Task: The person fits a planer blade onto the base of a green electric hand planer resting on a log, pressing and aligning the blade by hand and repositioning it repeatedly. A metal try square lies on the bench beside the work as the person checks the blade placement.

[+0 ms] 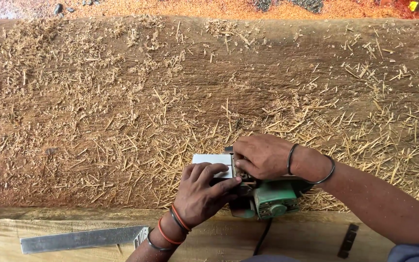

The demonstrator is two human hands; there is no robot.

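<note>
A green electric hand planer [271, 199] rests on a wide brown timber slab [209, 87] near its front edge. My left hand [203, 193] presses on the planer's front, fingers spread over its pale metal plate [210, 159]. On the planer's top grip, my right hand [263, 156] is clasped. Both wrists wear bangles. A black cord [263, 237] runs from the planer toward me.
Wood shavings [136, 140] cover most of the slab. A metal try square [81, 239] lies on a paler plank [49, 223] at the lower left. A small dark strip [348, 240] lies at the lower right. Orange sawdust ground shows beyond the slab.
</note>
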